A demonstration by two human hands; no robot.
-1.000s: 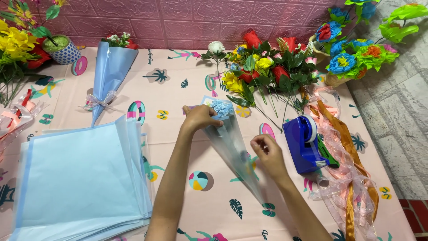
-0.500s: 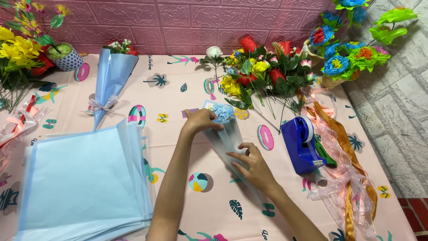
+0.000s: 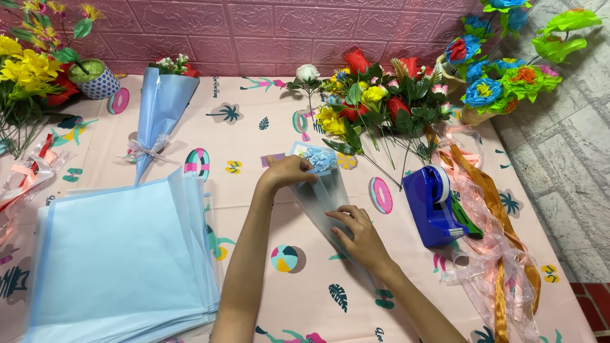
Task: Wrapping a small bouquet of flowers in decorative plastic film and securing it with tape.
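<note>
A small bouquet of pale blue flowers (image 3: 318,157) lies wrapped in a translucent blue cone of paper (image 3: 327,194) on the pink patterned table (image 3: 254,140). My left hand (image 3: 287,171) grips the upper part of the cone just below the blooms. Lower down, my right hand (image 3: 359,234) presses flat on the narrow part of the wrap, fingers spread over it. The tip of the cone is hidden under my right wrist.
A stack of light blue wrapping sheets (image 3: 121,254) lies front left. A finished blue-wrapped bouquet (image 3: 159,108) lies behind it. A blue tape dispenser (image 3: 433,204) and loose ribbons (image 3: 489,241) are on the right. Loose artificial flowers (image 3: 375,101) lie at the back.
My right hand slid up the cone toward the flowers and now presses it flat. The wrap has settled lower onto the table. My left hand kept its grip near the blooms.
</note>
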